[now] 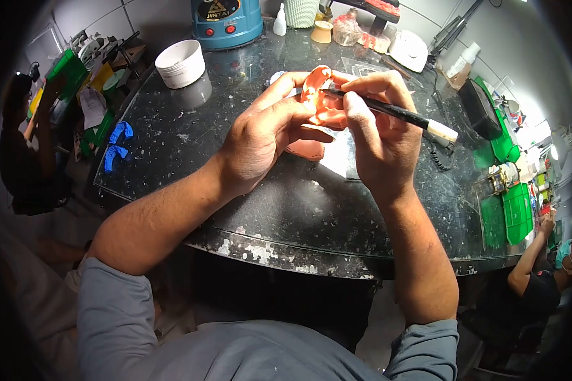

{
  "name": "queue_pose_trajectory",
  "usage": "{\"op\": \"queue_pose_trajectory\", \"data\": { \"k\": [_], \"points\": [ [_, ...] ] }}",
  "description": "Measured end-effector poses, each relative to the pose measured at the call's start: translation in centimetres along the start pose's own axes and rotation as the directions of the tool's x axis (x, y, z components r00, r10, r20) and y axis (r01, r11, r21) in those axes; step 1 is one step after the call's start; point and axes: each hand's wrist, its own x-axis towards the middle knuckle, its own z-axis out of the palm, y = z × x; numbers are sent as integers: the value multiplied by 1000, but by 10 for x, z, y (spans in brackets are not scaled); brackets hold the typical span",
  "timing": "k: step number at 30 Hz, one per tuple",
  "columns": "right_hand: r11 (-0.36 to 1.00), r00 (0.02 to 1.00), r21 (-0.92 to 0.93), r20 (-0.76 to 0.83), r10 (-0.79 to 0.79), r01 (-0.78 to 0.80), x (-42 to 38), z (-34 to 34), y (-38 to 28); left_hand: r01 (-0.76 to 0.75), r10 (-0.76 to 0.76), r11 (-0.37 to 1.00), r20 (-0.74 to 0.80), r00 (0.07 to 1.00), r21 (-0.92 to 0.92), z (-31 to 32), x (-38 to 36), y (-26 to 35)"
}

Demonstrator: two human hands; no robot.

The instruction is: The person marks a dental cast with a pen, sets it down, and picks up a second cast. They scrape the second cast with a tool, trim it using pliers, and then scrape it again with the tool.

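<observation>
My left hand [254, 140] is closed around a glossy orange-pink denture base [313, 95], held up over the dark bench under a strong light. A slim tool with a black handle and a white end [410, 116] is gripped in my right hand [388, 136]. Its working end points left into the curve of the denture base; glare and fingers hide whether it touches. The fingers of my right hand are near or against the far edge of the base. Below my hands lies a pink plate-like piece [308, 151], partly covered, beside a brightly lit white patch.
On the scratched black bench [171, 149] stand a white tub [180, 63] and a blue machine [227, 22]. Blue pieces [117, 146] lie at the left edge. A small white bottle [279, 20] is behind. Green trays [518, 213] and other people flank both sides.
</observation>
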Motion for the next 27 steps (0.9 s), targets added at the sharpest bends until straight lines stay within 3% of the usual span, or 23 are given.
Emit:
{"op": "queue_pose_trajectory", "data": {
  "k": [2, 9, 11, 17, 27],
  "points": [
    [980, 998, -193, 43, -39, 47, 1, -3, -1, 2, -2, 1000, -15, 1000, 7, 1, 0, -1],
    [1000, 999, -17, -22, -24, 24, 0, 2, 2, -10, 10, 1000, -5, 1000, -8, 0, 0, -1],
    [963, 990, -230, 51, -130, 139, 2, -3, 3, -9, 9, 1000, -11, 1000, -2, 0, 0, -1],
    [998, 998, -33, 9, -58, 58, -1, 3, 4, -7, 7, 1000, -7, 1000, -5, 0, 0, 0],
    [976, 994, -194, 51, -93, 102, 1, -6, 3, -16, 16, 1000, -32, 999, -10, 2, 0, 1]
  ]
}}
